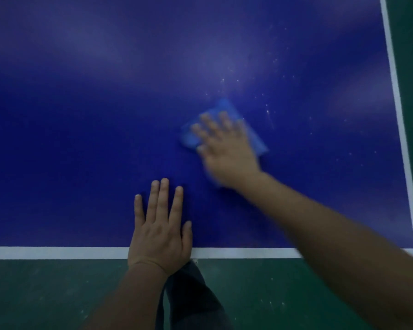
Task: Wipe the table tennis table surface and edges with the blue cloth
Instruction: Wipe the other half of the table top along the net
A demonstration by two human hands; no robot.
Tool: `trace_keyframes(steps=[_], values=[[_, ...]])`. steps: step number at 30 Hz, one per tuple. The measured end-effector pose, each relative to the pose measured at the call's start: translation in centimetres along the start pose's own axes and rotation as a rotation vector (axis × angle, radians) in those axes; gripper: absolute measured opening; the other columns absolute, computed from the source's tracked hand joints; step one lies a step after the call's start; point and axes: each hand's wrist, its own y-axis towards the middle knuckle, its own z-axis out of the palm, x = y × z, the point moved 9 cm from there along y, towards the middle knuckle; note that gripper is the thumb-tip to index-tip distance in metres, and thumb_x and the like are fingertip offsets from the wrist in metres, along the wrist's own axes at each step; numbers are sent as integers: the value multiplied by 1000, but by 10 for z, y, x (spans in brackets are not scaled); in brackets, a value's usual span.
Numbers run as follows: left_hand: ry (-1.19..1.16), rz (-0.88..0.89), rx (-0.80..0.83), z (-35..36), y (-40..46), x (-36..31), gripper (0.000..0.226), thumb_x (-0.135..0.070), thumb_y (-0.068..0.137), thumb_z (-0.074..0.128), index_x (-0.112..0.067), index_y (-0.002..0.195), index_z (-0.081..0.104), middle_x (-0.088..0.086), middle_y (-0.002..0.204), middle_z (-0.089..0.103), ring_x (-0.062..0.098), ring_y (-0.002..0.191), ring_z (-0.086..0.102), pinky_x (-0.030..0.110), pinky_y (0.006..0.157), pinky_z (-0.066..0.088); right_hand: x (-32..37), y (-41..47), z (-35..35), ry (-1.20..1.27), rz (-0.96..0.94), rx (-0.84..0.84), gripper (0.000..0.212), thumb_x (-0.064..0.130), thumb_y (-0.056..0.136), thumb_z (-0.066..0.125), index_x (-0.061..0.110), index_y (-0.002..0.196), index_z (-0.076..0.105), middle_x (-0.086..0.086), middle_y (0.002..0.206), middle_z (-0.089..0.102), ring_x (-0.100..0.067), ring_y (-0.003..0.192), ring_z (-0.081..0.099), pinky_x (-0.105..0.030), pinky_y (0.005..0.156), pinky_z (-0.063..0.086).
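Motion-blurred right hand over half-hidden blue cloth

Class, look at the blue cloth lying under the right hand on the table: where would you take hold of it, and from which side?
Press the blue cloth from above with a flat palm, as the right hand does. It lies folded flat on the table, offering no raised part. To lift it, pinch the far corner showing beyond the fingertips.
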Motion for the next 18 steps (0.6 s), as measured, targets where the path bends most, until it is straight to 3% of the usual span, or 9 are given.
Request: trace_keyframes(steps=[2,4,6,7,8,10,14,16,18], values=[[12,8,16,2,1,0,71,-47,98,29,-10,158,21,21,165,15,37,154,12,61,122,7,-112,-20,-5,-115,241,-36,57,41,104,14,21,156,30,-11,161,34,-46,146,30,-70,113,23],[5,9,30,3,1,0,71,-49,99,27,-10,158,21,22,165,16,37,154,12,63,121,9,-221,-66,-25,-38,646,-75,58,43,104,20,23,158,25,-9,165,25,-43,149,23,-66,117,19],[-2,11,42,4,1,1,71,-50,100,24,-9,158,22,22,165,15,37,155,11,64,121,10,-260,-106,-33,105,1032,-61,62,49,102,20,28,160,20,-1,168,13,-34,154,10,-60,121,9],[1,13,48,5,0,1,71,-51,100,24,-9,158,22,22,166,15,37,155,11,64,121,10,-248,-111,-31,104,1088,-79,63,50,101,18,28,160,21,0,168,14,-33,154,10,-61,121,9],[6,13,52,5,0,2,71,-51,100,23,-9,158,22,22,166,15,37,155,11,64,121,9,-223,-103,-28,58,1034,-99,64,50,101,16,27,159,25,-1,167,18,-35,153,14,-62,120,11],[12,15,51,5,0,2,72,-51,100,25,-9,158,23,22,165,15,37,155,11,64,121,9,-138,-72,-20,-36,738,-184,59,47,104,18,25,156,36,-4,163,30,-38,149,26,-64,117,20],[17,23,27,2,1,0,72,-48,98,29,-7,157,25,23,165,16,38,154,12,64,121,9,28,-65,0,37,-13,-42,53,44,101,37,27,151,43,-2,161,34,-34,151,24,-59,121,13],[16,25,23,1,1,0,72,-48,97,30,-7,157,25,24,165,16,38,154,13,63,121,8,0,-68,-9,42,-52,-80,51,43,100,42,26,148,49,-4,158,41,-35,148,32,-60,119,20],[27,21,22,1,2,1,72,-48,98,29,-8,157,23,23,165,15,38,154,12,63,122,6,-83,-72,-13,-26,201,-133,53,42,99,41,23,148,49,-7,156,42,-39,145,35,-63,114,26]])
